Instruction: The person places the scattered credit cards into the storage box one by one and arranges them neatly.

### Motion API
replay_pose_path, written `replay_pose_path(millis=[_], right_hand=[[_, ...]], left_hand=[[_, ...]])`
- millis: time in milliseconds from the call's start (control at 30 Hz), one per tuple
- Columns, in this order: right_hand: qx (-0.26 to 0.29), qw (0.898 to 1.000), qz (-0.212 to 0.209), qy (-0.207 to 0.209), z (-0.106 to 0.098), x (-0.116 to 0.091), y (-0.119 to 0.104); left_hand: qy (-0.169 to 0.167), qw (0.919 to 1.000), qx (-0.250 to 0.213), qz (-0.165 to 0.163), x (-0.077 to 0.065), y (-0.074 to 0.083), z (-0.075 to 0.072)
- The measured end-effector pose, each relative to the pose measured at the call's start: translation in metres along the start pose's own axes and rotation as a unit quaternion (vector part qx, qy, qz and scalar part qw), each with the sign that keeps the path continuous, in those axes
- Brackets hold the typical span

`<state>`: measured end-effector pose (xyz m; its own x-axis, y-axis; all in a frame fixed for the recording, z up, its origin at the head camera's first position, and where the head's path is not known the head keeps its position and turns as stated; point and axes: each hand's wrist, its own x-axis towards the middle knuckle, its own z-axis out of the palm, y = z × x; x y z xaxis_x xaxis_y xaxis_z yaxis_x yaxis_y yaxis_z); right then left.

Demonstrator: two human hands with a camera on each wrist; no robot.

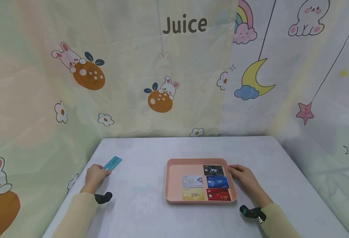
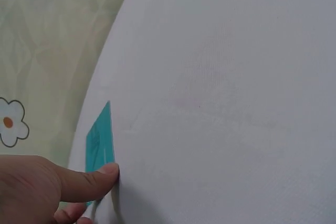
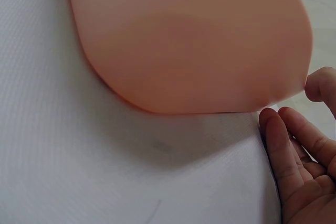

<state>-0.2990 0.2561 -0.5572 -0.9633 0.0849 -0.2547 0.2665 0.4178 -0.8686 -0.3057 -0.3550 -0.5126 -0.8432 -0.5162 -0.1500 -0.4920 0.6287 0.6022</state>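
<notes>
My left hand [image 1: 96, 177] pinches a teal card [image 1: 112, 163] between thumb and fingers, near the table's left edge. In the left wrist view the card [image 2: 100, 142] stands tilted above the cloth, the thumb [image 2: 97, 183] across its lower part. On the right, my right hand [image 1: 247, 180] holds the right edge of a pink tray [image 1: 174, 180]. The right wrist view shows thumb and fingertips [image 3: 273, 127] at opposite edges of the tray's side [image 3: 194, 61]. In the tray lie a black card [image 1: 213, 170], a blue card [image 1: 217, 181], a red card [image 1: 218, 194], a silver card [image 1: 192, 181] and a gold card [image 1: 193, 194].
A white cloth covers the table [image 1: 138, 185]. Printed curtains [image 1: 127, 99] with rabbits, flowers and a moon hang behind and along both sides. Each wrist carries a small black camera mount, a left one [image 1: 103, 197] and a right one [image 1: 252, 212].
</notes>
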Motion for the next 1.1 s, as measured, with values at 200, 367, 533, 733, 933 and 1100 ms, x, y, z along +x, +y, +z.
replay_pose_path(millis=[200,367,533,733,933,1100], right_hand=[[-0.001,1.0,-0.005,0.001,0.001,-0.001,0.0],[-0.002,1.0,-0.007,0.001,0.001,-0.001,0.0],[-0.003,1.0,-0.008,0.0,0.001,-0.001,0.001],[-0.002,1.0,-0.008,0.001,0.0,-0.001,0.001],[-0.002,1.0,-0.007,-0.001,0.0,0.0,0.001],[-0.005,1.0,-0.006,-0.001,0.0,-0.001,0.0]], left_hand=[[0.016,0.9992,-0.03,0.022,0.003,-0.003,0.005],[0.024,0.9983,-0.036,0.039,0.003,-0.006,0.008],[0.039,0.9959,-0.061,0.054,0.003,-0.009,0.009],[0.048,0.9896,-0.118,0.067,0.004,-0.007,0.012],[0.05,0.9799,-0.179,0.072,0.005,-0.004,0.015],[0.042,0.9719,-0.22,0.072,0.005,-0.001,0.018]])
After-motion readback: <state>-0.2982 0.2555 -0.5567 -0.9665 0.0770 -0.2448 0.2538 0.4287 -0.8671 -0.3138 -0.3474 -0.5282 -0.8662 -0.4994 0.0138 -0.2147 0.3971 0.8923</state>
